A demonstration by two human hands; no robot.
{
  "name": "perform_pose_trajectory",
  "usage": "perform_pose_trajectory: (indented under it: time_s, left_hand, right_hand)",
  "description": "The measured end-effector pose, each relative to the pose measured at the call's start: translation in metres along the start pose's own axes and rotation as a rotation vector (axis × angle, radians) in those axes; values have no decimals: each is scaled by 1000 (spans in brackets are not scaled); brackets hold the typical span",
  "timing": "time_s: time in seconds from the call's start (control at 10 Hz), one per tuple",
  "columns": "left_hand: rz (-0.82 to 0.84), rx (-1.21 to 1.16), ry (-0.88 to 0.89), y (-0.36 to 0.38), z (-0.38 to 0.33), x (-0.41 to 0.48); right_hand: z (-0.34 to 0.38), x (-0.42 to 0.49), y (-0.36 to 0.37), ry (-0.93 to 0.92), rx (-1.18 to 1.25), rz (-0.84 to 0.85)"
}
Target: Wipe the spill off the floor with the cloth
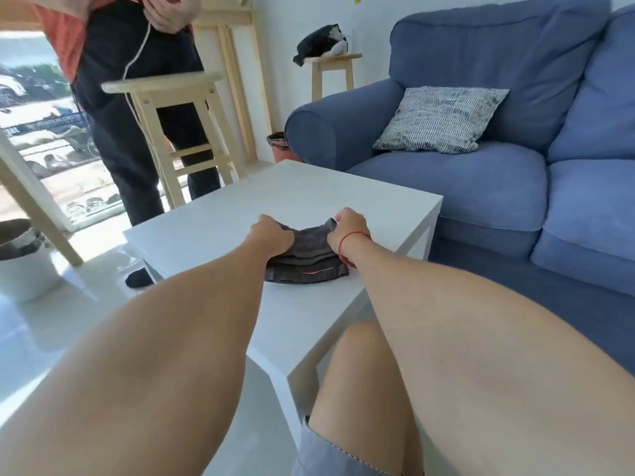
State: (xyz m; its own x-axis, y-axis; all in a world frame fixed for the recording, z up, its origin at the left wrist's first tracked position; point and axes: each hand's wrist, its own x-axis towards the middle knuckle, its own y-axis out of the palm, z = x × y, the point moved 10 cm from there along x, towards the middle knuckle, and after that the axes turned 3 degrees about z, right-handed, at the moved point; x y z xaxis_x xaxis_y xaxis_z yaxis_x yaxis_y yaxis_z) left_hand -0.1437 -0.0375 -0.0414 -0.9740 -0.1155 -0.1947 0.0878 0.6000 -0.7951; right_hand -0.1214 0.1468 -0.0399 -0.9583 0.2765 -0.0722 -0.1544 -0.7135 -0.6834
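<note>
Bare forearms stretch away from me, smooth and long, above a bent knee and the hem of grey-blue shorts at the bottom edge. Both reach to a folded cloth [307, 256] lying on a square white table [213, 231] with a smooth matte top and thick straight legs. That cloth is dark grey terry, stacked in soft ridged layers, with a thin pink stitch line along its near edge. I see my left hand [273, 235] closed over the cloth's far left corner, fingers curled into the fabric. My right hand [350, 228], with a red string around the wrist, pinches the far right corner between curled fingers. Between the two grips, the top layer arches up slightly.

Beside the table on the right sits a blue fabric sofa [481, 187] with plump rounded arms and a striped grey-and-white cushion [441, 119]. Glossy white floor [68, 321] spreads to the left, where I cannot make out any spill. Beyond the table stand a pale wooden stool [171, 94] and a person in dark trousers [137, 132].
</note>
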Motion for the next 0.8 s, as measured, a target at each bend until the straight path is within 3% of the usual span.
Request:
perform_pose_trajectory:
  time_s: [0.1, 0.2, 0.3, 0.4, 0.6, 0.7, 0.8]
  left_hand:
    - [-32, 227, -28, 6, 21, 0]
    - [-232, 330, 117, -9, 2, -4]
    - [-82, 254, 252, 15, -13, 5]
    - [74, 374, 273, 54, -2, 16]
    - [92, 455, 295, 62, -3, 37]
    - [107, 432, 274, 62, -3, 39]
    - [-11, 437, 295, 54, -9, 37]
  right_hand:
    - [1, -2, 15, -43, -267, 28]
    - [12, -3, 16, -172, -335, -34]
    - [17, 0, 38, -287, -405, 82]
    - [5, 2, 59, -318, -542, 171]
    - [4, 20, 60, -318, -568, 168]
    - [2, 23, 60, -276, -503, 195]
    - [11, 20, 46, -268, -290, 104]
